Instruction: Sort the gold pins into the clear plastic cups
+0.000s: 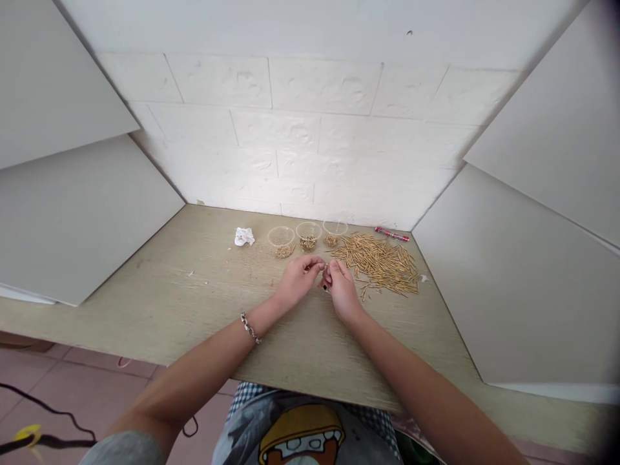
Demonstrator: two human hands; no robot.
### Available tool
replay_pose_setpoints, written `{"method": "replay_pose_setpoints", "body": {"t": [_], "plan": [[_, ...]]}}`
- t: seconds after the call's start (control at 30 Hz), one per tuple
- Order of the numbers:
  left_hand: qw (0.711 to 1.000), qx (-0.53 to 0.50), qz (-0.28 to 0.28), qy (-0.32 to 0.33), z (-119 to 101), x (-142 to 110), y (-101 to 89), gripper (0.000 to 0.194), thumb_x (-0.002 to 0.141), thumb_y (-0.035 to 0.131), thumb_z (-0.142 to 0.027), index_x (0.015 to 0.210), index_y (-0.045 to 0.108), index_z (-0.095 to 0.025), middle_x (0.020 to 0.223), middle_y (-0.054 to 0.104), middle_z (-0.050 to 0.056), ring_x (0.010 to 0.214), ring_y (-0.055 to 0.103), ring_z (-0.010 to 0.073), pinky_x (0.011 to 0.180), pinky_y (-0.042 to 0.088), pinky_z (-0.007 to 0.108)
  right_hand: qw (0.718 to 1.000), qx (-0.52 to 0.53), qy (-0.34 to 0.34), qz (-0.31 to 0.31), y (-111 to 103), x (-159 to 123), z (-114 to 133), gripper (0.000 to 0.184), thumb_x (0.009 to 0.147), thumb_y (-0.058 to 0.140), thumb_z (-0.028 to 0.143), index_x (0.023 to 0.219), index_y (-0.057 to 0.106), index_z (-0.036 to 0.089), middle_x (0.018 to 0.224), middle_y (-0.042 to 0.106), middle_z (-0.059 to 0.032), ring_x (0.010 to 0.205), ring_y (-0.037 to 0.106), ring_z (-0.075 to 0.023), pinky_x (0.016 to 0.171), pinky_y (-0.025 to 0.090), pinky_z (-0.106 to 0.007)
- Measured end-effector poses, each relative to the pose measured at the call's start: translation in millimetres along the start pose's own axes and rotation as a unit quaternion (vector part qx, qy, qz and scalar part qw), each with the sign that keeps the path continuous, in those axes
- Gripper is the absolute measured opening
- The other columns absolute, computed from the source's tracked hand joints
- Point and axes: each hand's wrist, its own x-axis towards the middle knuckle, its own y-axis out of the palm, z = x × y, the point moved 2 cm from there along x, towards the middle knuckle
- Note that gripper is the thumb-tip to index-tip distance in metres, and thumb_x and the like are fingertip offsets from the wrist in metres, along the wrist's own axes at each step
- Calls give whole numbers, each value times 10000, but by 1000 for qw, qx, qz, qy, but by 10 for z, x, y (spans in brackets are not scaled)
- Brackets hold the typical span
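A tiny gold-coloured piece (326,265) is pinched between the thumb and fingertips of the left hand (303,278) and those of the right hand (340,284), which are brought together above the middle of a worn, pale greenish table (165,290); its exact shape cannot be told, being too small and partly covered. The remaining fingers of both hands are curled. A silver chain bracelet (250,328) is worn on the left wrist, and a ring with a dark stone (325,288) on the right hand.

To the right of the hands, a broad heap of slender gold-coloured metal pins (382,261) is spread. Just beyond the hands, three round clear plastic cups (281,236) are set in a row, with small gold-coloured parts (307,243) held in them. To their left, a crumpled white tissue (244,236) is placed; at the far right, beyond the heap, a slim red tube (392,234) is laid near the white brick-patterned wall (320,90)
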Motion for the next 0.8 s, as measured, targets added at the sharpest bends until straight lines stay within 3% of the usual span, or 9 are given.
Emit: {"method": "replay_pose_setpoints", "body": {"t": [0.27,0.63,0.8], "plan": [[999,34,2,16,-21,-7,-24,182,782,446,-198,717,609,-150,706,623,5,664,520,106,656,400,222,999,-32,-7,3,-17,1,18,346,763,418,510,622,348,202,520,307,68,436,342,-72,456,367,-232],[989,98,-16,112,-4,-24,-34,155,803,443,-185,781,594,-157,765,617,38,740,538,129,714,411,247,990,-133,-38,-11,-47,-2,27,331,792,369,493,626,364,206,559,346,44,489,387,-95,477,370,-242],[989,96,-8,111,20,-27,-6,156,810,442,-197,793,593,-160,771,620,30,735,542,124,710,416,244,977,-200,-67,-24,-84,-7,104,310,808,363,457,623,373,209,563,378,34,511,390,-110,500,332,-247]]}}
